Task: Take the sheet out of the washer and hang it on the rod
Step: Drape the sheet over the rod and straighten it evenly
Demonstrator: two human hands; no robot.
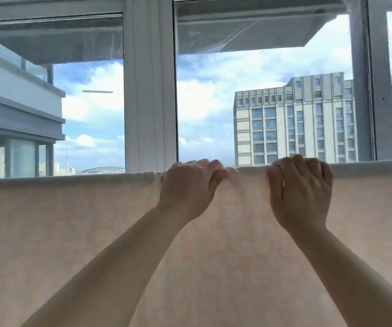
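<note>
A pale pink patterned sheet (pixel 72 232) hangs spread across the whole width of the view, its top fold running level at about mid-height. The rod lies hidden under that fold. My left hand (pixel 190 187) grips the top edge near the centre, fingers curled over the fold and thumb on the near side. My right hand (pixel 300 192) grips the same edge a little to the right, fingers hooked over the top. Between the hands the fabric bunches slightly. The washer is out of view.
Directly behind the sheet stands a large window with white frames (pixel 150 90). Through the glass show sky, a grey high-rise (pixel 294 119) at right and a neighbouring balcony (pixel 20 109) at left.
</note>
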